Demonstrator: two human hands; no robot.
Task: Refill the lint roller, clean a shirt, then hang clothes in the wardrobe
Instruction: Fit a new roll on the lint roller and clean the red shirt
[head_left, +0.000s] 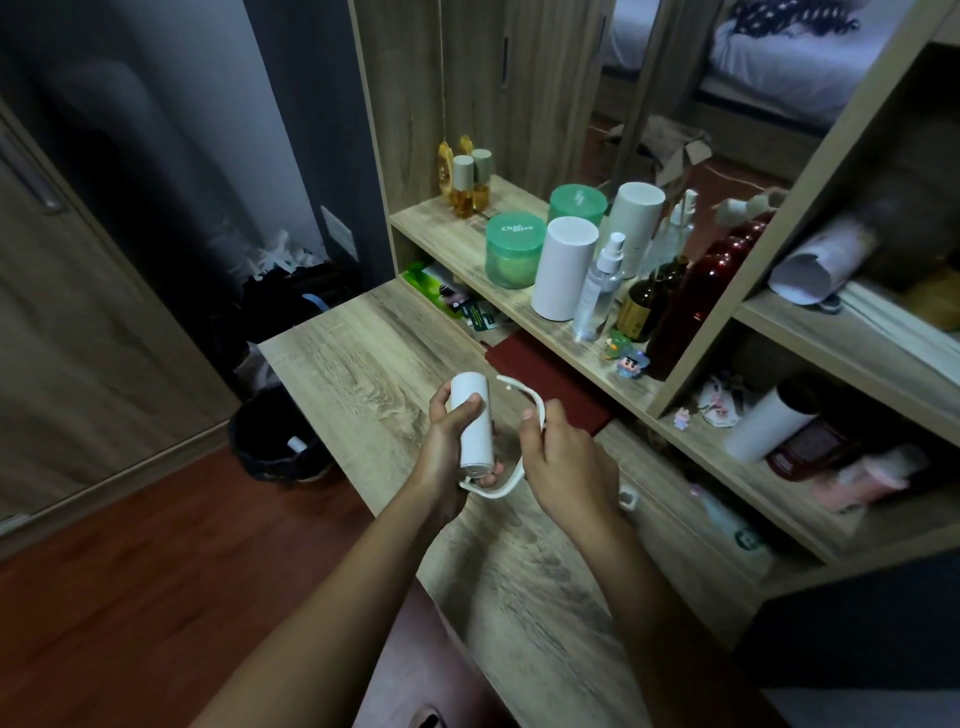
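Lint roller (483, 447) is held above the near half of the wooden surface (363, 353), in two white parts. The left hand (447, 441) curls round the plain, unlabelled roll (472, 421), thumb across its front. The right hand (563, 457) pinches the curved handle (537, 402). The handle's near tip meets the roll's near end, and its far tip stands just apart from the roll's top. The surface's left edge drops to red-brown floor (130, 571), where a dark wastebasket (280, 436) stands close against it. Bare wood lies open left of and beyond the hands. A dark red flat case (550, 374) lies just past them. On the shelf (457, 234) behind, a green jar (514, 254) carries white lid lettering beginning "Char". The rest is too small to read. Beside the jar stand a white cylinder (563, 267) and a clear spray bottle (602, 280).
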